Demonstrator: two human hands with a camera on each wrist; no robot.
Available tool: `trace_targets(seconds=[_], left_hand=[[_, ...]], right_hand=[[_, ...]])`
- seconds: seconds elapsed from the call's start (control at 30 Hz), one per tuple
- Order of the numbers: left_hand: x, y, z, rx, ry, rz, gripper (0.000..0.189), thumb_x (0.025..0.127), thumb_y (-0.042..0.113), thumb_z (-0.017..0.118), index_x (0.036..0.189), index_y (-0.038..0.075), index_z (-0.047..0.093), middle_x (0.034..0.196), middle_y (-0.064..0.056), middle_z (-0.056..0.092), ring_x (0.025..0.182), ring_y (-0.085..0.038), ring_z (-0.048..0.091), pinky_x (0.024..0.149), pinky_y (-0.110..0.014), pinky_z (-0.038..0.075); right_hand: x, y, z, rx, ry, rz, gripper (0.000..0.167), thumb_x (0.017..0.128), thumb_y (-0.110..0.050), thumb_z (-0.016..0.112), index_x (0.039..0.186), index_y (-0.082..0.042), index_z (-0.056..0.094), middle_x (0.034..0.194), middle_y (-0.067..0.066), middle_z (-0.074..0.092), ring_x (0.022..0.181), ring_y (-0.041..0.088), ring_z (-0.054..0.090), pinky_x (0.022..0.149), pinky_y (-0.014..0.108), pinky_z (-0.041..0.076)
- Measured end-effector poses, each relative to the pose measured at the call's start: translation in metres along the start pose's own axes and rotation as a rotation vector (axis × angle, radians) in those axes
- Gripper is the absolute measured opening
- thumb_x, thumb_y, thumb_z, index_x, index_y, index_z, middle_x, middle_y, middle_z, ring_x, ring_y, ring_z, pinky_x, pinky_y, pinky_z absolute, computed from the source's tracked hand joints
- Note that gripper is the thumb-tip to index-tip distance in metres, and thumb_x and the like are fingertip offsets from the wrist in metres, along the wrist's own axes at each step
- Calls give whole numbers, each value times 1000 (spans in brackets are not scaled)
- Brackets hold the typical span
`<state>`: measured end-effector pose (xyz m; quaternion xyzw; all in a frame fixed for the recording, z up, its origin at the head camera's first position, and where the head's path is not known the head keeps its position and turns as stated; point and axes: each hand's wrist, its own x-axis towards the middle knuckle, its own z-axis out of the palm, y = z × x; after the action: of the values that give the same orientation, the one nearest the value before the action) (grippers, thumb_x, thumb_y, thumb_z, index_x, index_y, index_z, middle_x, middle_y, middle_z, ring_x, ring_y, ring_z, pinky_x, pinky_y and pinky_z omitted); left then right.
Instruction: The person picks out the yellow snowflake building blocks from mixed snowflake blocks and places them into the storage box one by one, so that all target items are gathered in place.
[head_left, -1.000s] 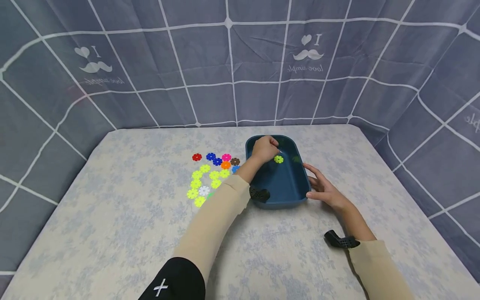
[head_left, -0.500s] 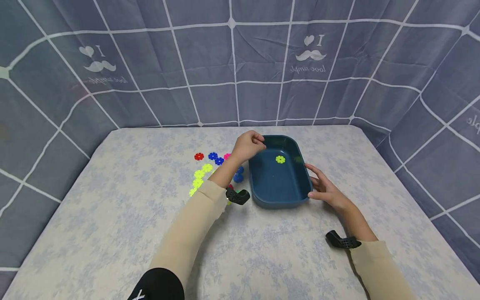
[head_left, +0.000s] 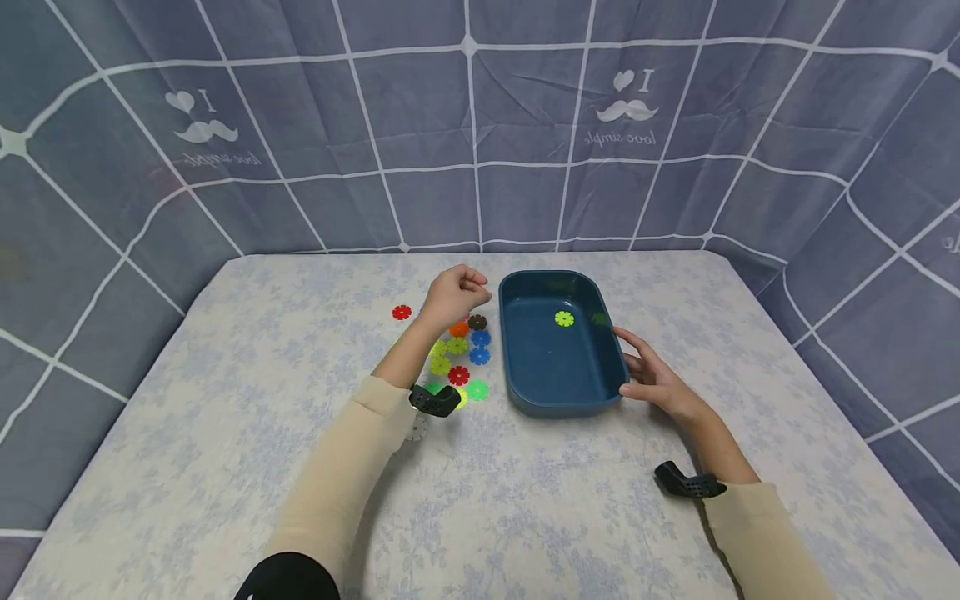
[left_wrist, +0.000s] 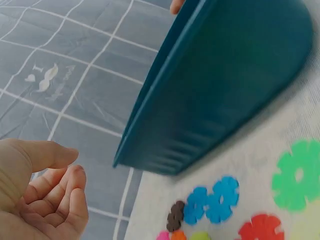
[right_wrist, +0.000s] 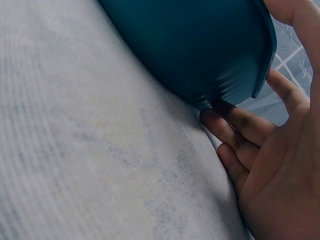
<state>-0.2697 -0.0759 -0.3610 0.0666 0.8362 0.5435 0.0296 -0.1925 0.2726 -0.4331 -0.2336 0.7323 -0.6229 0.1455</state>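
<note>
My left hand [head_left: 453, 296] hovers over the scattered plastic flower discs, left of a dark teal bin [head_left: 561, 371]. In the left wrist view its fingers [left_wrist: 75, 195] are loosely bent beneath the thumb, and nothing shows between them. One yellow-green flower disc [head_left: 564, 318] lies inside the bin. My right hand [head_left: 656, 383] rests against the bin's right side; in the right wrist view its fingertips [right_wrist: 212, 122] touch the outer wall close to the cloth. Blue discs [head_left: 480, 356], a brown disc [head_left: 477, 322] and an orange disc [head_left: 459, 329] lie nearest the bin's left wall.
A red disc [head_left: 402, 312] lies farther left, and green [head_left: 477, 390] and pale discs sit nearer the front. My left forearm covers part of the group. Pale patterned cloth [head_left: 540, 508] covers the table, with a grey gridded curtain [head_left: 525, 125] behind.
My left hand has come out of the bin and moved left across its rim to above the discs. The right hand stays at the bin's side.
</note>
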Motion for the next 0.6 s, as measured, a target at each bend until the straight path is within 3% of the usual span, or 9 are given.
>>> trace_targets(seconds=[0.37,0.6], left_hand=[[-14,-31,-27,71,12,-52,29,94,11,62,118,-6,58,99,-13,60,90,-30,57,78,-36,46],[-22,-52,-45,95,34,-132,28,95,11,62,118,-4,57,101,-14,58,94,-31,58,80,-37,47]], right_hand=[[0,0,2,-28,23,30,85,91,-6,62,157,-15,9,149,36,27,122,12,49,90,28,47],[-1,1,1,-29,29,6,85,91,-7,63,157,-17,11,147,36,30,123,16,50,89,29,48]])
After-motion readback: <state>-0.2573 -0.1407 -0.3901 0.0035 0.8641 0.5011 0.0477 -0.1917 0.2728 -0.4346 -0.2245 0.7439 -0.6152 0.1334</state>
